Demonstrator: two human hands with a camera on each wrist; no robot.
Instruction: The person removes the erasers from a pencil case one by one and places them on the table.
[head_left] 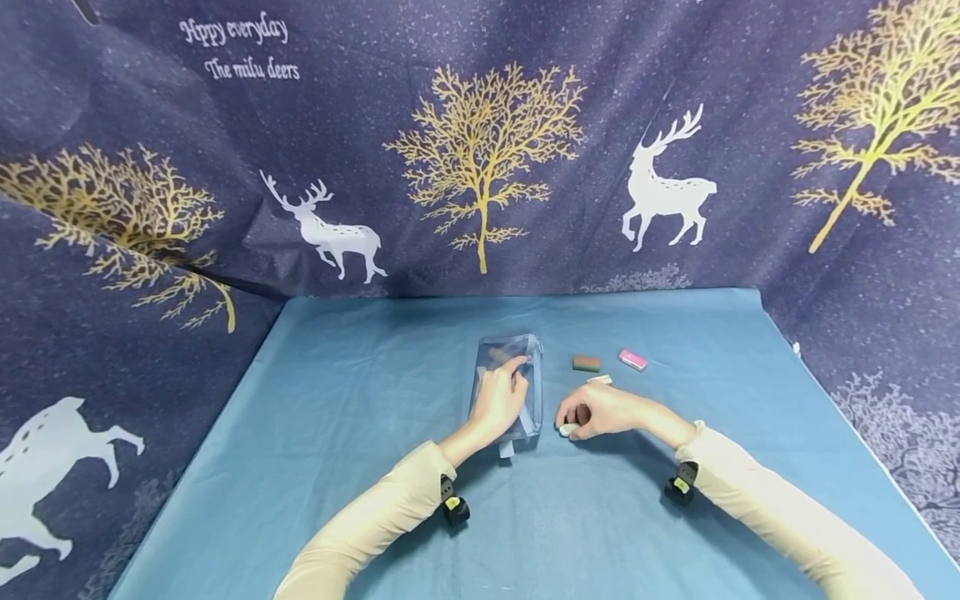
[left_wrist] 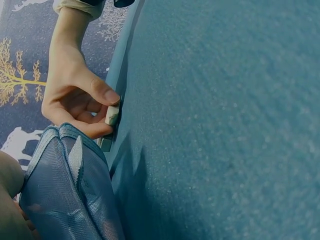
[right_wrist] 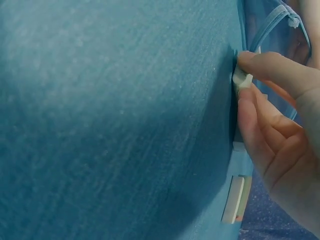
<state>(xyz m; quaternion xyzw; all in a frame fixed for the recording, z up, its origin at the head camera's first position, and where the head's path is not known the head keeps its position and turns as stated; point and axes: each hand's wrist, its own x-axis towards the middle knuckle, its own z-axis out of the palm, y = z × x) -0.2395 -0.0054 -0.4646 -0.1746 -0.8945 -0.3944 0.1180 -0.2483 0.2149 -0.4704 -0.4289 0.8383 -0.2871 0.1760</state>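
Observation:
A see-through blue mesh zipper pouch [head_left: 532, 421] lies on the blue cloth, with small items showing dimly inside. My left hand [head_left: 498, 400] is over it and grips its zipper side, thumb and index finger near the far end. Just right of the pouch, my right hand [head_left: 603, 410] pinches a small whitish eraser-like block [right_wrist: 242, 80] between thumb and fingertips, low over the cloth. The left wrist view shows the pouch's zipper edge close to the right hand.
Beyond the right hand lie a brown and green block [head_left: 587, 363], a pink eraser [head_left: 632, 359] with a white band, and a white piece [head_left: 600, 379] partly covered by that hand. Behind the table [head_left: 375, 367] hangs a dark curtain [head_left: 337, 125] with deer and trees.

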